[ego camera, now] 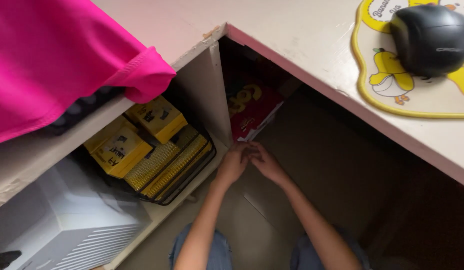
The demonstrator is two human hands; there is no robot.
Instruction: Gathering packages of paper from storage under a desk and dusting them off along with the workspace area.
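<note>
Red glossy box (252, 117) | left hand (233, 162), right hand (266, 162) fingertips meeting beneath it; grasp unclear

A rounded black computer mouse (431, 39) sits on a yellow-rimmed cartoon mouse pad (392, 95) at the pale desk's (292, 30) right edge. Under the desk's inner corner, the left hand (233, 162) and right hand (266, 162) touch just before a red cardboard box (252, 112); yellow boxes (142, 135) fill a black wire basket (184, 182) to their left.

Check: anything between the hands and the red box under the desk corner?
Nothing visible. Both hands, left hand and right hand, meet fingertip to fingertip right at the lower edge of the red box, beside the white divider panel. Whether either grip has closed on it cannot be told.
</note>
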